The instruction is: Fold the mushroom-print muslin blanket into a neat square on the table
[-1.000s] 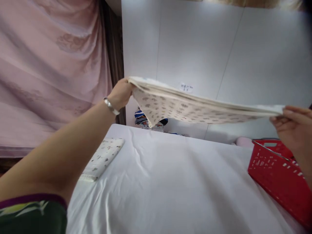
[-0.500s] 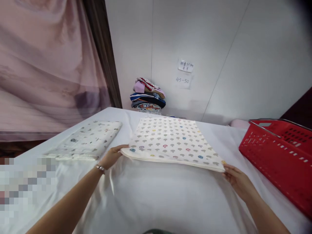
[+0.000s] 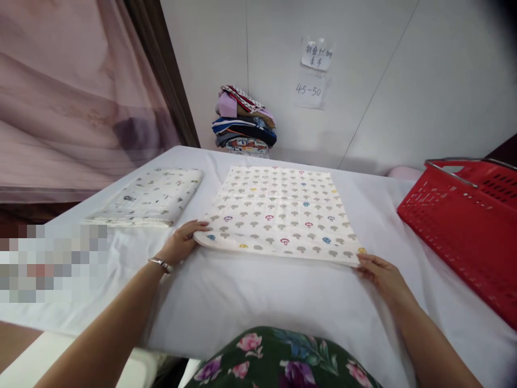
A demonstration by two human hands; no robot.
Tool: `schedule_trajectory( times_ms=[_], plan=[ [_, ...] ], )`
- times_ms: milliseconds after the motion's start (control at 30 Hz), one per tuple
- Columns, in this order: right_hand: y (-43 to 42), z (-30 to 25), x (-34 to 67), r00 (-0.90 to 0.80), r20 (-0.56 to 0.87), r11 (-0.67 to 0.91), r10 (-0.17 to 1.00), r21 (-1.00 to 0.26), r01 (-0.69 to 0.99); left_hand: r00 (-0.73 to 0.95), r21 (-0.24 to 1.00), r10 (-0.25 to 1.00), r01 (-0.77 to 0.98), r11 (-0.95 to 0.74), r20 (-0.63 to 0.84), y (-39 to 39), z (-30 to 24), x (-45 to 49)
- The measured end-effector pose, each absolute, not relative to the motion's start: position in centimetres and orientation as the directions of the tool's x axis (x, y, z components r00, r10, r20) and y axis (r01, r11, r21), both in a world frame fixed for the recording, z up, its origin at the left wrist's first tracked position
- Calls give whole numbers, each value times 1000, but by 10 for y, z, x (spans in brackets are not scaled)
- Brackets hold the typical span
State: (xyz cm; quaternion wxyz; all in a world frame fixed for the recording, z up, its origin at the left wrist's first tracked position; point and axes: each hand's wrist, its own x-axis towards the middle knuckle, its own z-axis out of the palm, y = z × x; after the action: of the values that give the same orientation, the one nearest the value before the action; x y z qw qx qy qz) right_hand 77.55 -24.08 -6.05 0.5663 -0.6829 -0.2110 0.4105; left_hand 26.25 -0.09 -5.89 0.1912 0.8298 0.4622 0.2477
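A folded cream cloth printed with small mushrooms [image 3: 278,213] lies flat on the white-covered table [image 3: 258,296]. My left hand [image 3: 181,243], with a bracelet at the wrist, pinches the cloth's near left corner. My right hand [image 3: 379,274] holds the near right corner, fingers curled at the edge. Both corners rest at table level.
A second folded patterned cloth [image 3: 147,196] lies to the left. A red plastic basket [image 3: 464,226] stands at the right edge. A stack of folded clothes [image 3: 244,121] sits against the white wall under paper notes [image 3: 313,73]. A pink curtain [image 3: 68,102] hangs left.
The cloth was held up in the air between both hands; it has come down and now lies flat on the table, with both hands still at its near corners.
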Motion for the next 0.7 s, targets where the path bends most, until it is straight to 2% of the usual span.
schedule_trajectory(
  times_ms=[133, 233, 333, 467, 567, 633, 700],
  plan=[
    [-244, -60, 769, 606, -210, -323, 767, -943, 81, 472, 247, 822, 796, -552, 318, -23, -50, 276],
    [-245, -58, 762, 602, -121, -319, 789, -919, 233, 582, 58, 743, 773, -632, 331, -50, -43, 300],
    [-245, -58, 758, 599, -78, -321, 797, -894, 311, 712, 0, 626, 660, -751, 317, -72, -39, 329],
    [-247, -61, 760, 581, -48, -340, 813, -848, 406, 802, 32, 519, 535, -844, 295, -82, -39, 365],
    [-249, -60, 764, 544, 27, -391, 839, -665, 636, 843, 48, 453, 460, -887, 290, -80, -40, 389],
    [-250, -55, 766, 474, 75, -394, 877, -451, 801, 865, 45, 408, 413, -909, 293, -78, -40, 404],
    [-249, -45, 764, 401, 103, -368, 910, -243, 898, 877, 42, 378, 384, -922, 297, -76, -40, 416]
  ],
)
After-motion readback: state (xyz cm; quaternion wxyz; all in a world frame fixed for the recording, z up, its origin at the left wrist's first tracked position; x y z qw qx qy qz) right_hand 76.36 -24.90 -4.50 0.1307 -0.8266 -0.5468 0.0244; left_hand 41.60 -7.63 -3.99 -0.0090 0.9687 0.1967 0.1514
